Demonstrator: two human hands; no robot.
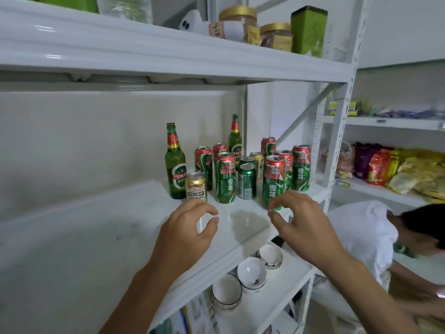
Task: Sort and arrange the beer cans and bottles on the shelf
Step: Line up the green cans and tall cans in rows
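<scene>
On the white shelf (101, 227) stand two green beer bottles, one at the left (175, 165) and one further back (234, 141). Several tall red-and-green cans cluster to their right, the nearest ones at the middle (225, 178) and at the right (274, 182). A short gold can (196, 186) stands beside the left bottle, and a short green can (247, 182) sits between the tall ones. My left hand (187, 227) hovers just before the gold can, fingers curled, empty. My right hand (301, 218) hovers at the foot of the right tall can, empty.
White bowls (251, 273) sit on the shelf below. Jars and a green tin (309, 30) stand on the shelf above. A person in a white shirt (361, 237) bends at the lower right, beside shelves of snack packets (385, 169). An upright post (337, 141) bounds the shelf's right end.
</scene>
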